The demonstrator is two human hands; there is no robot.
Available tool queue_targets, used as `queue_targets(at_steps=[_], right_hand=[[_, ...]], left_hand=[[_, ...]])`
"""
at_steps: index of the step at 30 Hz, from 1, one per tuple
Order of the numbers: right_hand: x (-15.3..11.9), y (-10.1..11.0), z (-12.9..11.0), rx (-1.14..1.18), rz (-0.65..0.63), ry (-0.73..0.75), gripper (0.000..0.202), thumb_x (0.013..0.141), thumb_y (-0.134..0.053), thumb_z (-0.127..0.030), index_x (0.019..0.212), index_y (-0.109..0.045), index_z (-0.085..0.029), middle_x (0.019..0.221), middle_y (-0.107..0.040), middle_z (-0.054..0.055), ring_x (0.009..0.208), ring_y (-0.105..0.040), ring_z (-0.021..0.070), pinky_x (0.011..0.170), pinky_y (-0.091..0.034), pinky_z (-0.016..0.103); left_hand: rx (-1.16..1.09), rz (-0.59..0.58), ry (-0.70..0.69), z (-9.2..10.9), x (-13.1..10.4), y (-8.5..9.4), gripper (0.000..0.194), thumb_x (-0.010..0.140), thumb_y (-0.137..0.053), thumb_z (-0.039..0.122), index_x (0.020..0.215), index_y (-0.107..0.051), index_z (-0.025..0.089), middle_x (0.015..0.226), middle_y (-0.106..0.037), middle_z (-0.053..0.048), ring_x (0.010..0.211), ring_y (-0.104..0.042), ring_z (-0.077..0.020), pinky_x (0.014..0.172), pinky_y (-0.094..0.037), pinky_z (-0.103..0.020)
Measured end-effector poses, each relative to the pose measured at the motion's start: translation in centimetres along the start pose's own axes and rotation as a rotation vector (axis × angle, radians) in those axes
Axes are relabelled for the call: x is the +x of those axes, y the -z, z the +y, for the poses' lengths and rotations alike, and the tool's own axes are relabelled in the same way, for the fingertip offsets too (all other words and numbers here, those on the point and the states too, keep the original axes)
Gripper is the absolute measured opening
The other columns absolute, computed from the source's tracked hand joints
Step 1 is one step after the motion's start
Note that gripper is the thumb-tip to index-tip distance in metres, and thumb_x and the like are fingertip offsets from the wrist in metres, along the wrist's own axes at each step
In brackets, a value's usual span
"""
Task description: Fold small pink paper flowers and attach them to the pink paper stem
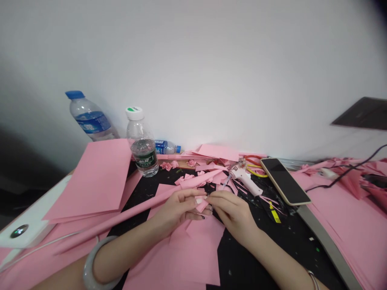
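Note:
Near the middle of the view, a small folded piece of pink paper (pixel 202 205) is held between both hands. My left hand (pixel 181 207) has its fingers curled round the piece from the left. From the right, my right hand (pixel 231 211) pinches its upper edge, fingertips pressed together. Pink sheets (pixel 196 253) lie below the hands on the black work surface (pixel 242 257). Behind my left hand, a long pink paper tube (pixel 133 211) runs diagonally. A light pink glue gun (pixel 246 180) rests beyond my right hand among paper strips.
Two bottles, one blue-capped (pixel 92 119) and one white-capped (pixel 143 151), stand at the back left; a small bottle (pixel 167 147) lies behind. A phone (pixel 284 181) and pink sheets (pixel 341 225) are right. A white device (pixel 28 227) sits left. A yellow label (pixel 275 213) lies near the phone.

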State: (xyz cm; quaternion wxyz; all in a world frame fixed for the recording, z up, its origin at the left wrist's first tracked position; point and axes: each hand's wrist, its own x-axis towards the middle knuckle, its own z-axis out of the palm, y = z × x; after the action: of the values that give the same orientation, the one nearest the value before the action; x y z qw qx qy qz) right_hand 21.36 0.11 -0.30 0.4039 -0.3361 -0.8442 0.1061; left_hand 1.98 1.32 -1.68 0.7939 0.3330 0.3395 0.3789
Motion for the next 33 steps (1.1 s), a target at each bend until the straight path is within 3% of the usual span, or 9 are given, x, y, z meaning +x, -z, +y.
queue_targets(at_steps=[4,8,15,24,28,33], right_hand=[[0.16,0.01,-0.23,0.039,-0.043,-0.079,0.028,0.089,-0.053,-0.013,0.112,-0.066,-0.022,0.105,-0.069,0.010,0.098,-0.066,0.0220,0.085,-0.056,0.035],[0.25,-0.23,-0.23,0.093,-0.046,-0.128,0.022,0.087,-0.063,-0.022,0.109,-0.067,-0.023,0.101,-0.068,0.009,0.090,-0.066,0.0213,0.077,-0.057,0.033],[0.33,-0.35,-0.09,0.168,-0.017,-0.184,0.013,0.083,-0.069,-0.022,0.096,-0.071,-0.022,0.087,-0.062,0.006,0.078,-0.062,0.0190,0.063,-0.054,0.029],[0.53,-0.53,0.22,0.270,-0.010,-0.267,0.009,0.080,-0.073,-0.025,0.088,-0.073,-0.021,0.087,-0.059,0.005,0.060,-0.050,0.0120,0.045,-0.038,0.023],[0.31,-0.59,0.27,0.283,-0.003,-0.248,0.009,0.080,-0.073,-0.020,0.089,-0.073,-0.020,0.088,-0.059,0.005,0.058,-0.049,0.0111,0.045,-0.037,0.023],[-0.06,-0.60,0.17,0.241,0.037,-0.145,0.011,0.082,-0.067,-0.011,0.086,-0.072,-0.020,0.085,-0.057,0.005,0.072,-0.055,0.0158,0.053,-0.042,0.024]], left_hand=[[0.013,0.043,-0.047,-0.20,0.14,0.09,0.042,0.067,-0.081,0.026,0.106,-0.069,0.014,0.090,-0.073,-0.007,0.082,-0.068,-0.0190,0.074,-0.054,-0.032],[0.090,0.074,-0.027,-0.12,0.10,-0.04,0.046,0.066,-0.082,0.028,0.108,-0.070,0.014,0.085,-0.072,-0.006,0.078,-0.065,-0.0166,0.072,-0.052,-0.029],[0.306,-0.079,-0.065,-0.02,-0.05,-0.20,0.031,0.077,-0.074,0.032,0.104,-0.074,0.017,0.090,-0.072,-0.007,0.075,-0.063,-0.0139,0.071,-0.051,-0.026],[0.269,-0.099,-0.043,-0.07,-0.06,-0.27,0.038,0.075,-0.076,0.029,0.111,-0.071,0.017,0.093,-0.073,-0.009,0.072,-0.064,-0.0126,0.070,-0.051,-0.025],[0.227,-0.098,-0.044,-0.12,-0.05,-0.20,0.041,0.074,-0.078,0.029,0.112,-0.070,0.017,0.093,-0.074,-0.009,0.071,-0.065,-0.0125,0.071,-0.052,-0.026],[0.172,-0.064,-0.037,-0.44,0.16,0.16,0.044,0.071,-0.080,0.027,0.112,-0.069,0.015,0.090,-0.074,-0.009,0.071,-0.067,-0.0149,0.072,-0.054,-0.029]])
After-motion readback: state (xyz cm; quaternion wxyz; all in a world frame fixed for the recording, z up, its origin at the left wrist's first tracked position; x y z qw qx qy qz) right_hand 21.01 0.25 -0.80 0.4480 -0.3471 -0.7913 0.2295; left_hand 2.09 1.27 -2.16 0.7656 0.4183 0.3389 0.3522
